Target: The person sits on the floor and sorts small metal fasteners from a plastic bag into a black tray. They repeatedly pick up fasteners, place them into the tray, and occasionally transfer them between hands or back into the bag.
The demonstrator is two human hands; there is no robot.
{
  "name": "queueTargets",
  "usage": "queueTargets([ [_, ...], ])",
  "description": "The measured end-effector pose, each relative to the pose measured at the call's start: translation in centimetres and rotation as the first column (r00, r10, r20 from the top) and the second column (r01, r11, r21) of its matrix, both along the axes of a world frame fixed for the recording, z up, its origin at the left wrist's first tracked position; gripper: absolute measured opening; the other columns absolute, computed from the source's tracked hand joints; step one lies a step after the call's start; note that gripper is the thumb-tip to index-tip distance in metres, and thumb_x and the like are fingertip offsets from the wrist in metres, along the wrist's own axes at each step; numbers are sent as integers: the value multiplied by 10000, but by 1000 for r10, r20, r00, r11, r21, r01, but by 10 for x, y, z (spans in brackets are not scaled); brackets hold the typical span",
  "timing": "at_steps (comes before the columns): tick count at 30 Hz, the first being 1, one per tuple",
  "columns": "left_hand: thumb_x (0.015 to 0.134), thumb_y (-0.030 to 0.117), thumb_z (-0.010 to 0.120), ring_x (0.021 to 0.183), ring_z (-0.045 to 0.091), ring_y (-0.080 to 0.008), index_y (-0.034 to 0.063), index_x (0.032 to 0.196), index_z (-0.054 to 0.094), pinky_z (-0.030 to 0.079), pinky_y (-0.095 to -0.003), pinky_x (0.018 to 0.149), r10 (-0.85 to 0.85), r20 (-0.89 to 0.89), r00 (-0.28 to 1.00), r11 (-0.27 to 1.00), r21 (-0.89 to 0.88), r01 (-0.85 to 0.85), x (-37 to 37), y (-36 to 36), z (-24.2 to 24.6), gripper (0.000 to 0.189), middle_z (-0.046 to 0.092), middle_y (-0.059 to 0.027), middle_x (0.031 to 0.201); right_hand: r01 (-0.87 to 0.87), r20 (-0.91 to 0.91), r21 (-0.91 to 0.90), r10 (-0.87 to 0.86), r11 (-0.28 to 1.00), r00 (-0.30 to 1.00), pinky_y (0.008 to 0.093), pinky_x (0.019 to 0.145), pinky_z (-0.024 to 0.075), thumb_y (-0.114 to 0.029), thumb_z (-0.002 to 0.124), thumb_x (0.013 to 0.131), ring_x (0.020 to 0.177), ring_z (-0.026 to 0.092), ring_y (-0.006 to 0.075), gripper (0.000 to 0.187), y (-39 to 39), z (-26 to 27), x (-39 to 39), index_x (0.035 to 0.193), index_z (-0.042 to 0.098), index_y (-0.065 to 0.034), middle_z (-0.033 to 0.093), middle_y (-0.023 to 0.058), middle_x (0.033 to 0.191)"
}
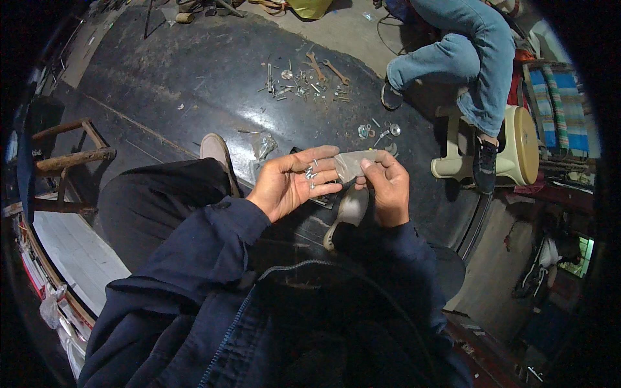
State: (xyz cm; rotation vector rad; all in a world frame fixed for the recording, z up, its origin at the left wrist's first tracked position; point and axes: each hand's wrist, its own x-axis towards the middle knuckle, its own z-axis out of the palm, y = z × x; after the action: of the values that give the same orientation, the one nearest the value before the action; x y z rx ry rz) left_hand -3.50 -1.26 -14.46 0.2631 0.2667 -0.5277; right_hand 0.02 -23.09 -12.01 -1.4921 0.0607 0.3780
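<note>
My left hand (293, 182) is turned palm up, with several small metal screws (310, 173) resting across its fingers. My right hand (385, 186) pinches a small translucent plastic bag (351, 164) between thumb and fingers. The bag's left end is beside my left fingertips. Whether anything is inside the bag, I cannot tell. Below my hands, partly hidden by them, lies a dark item on the floor. Another clear plastic bag (264, 145), with small parts in it, lies on the black floor sheet just beyond my left hand.
Farther out on the black floor sheet (160, 72) lie two rusty wrenches (335, 72) and scattered bolts and small hardware (310, 87). Washers and nuts (367, 131) sit closer on the right. Another person's jeans-clad leg (446, 58) and a toppled plastic stool (516, 140) are at right; a wooden stool (75, 157) stands left.
</note>
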Motion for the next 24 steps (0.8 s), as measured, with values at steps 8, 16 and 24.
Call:
queueTargets([
  [8, 1042, 428, 369, 1354, 499, -447, -140, 1480, 348, 404, -568, 1148, 10, -44, 999, 996, -84, -14, 0, 0, 3, 718, 474, -338, 1455, -28, 45, 1, 27, 1000, 999, 276, 735, 497, -42, 453, 937, 810, 607, 112, 225, -3, 5, -2, 1038, 643, 24, 675, 71, 926],
  [16, 1048, 584, 346, 1382, 471, -445, -136, 1488, 339, 398, -570, 1152, 19, -51, 998, 998, -62, -22, 1, 0, 5, 844, 466, -343, 1456, -148, -19, 199, 155, 969, 988, 303, 751, 490, -84, 394, 915, 814, 598, 168, 240, 4, 13, -5, 926, 607, 27, 639, 137, 924],
  [24, 1036, 627, 333, 1372, 494, -418, -148, 1494, 321, 424, -502, 1147, 13, -35, 999, 1000, -23, -13, 1, -2, 6, 900, 431, -370, 1475, -94, -277, 186, 144, 978, 950, 285, 606, 455, -200, 502, 1032, 669, 562, 154, 287, 16, 14, -6, 817, 552, -18, 588, 77, 788],
])
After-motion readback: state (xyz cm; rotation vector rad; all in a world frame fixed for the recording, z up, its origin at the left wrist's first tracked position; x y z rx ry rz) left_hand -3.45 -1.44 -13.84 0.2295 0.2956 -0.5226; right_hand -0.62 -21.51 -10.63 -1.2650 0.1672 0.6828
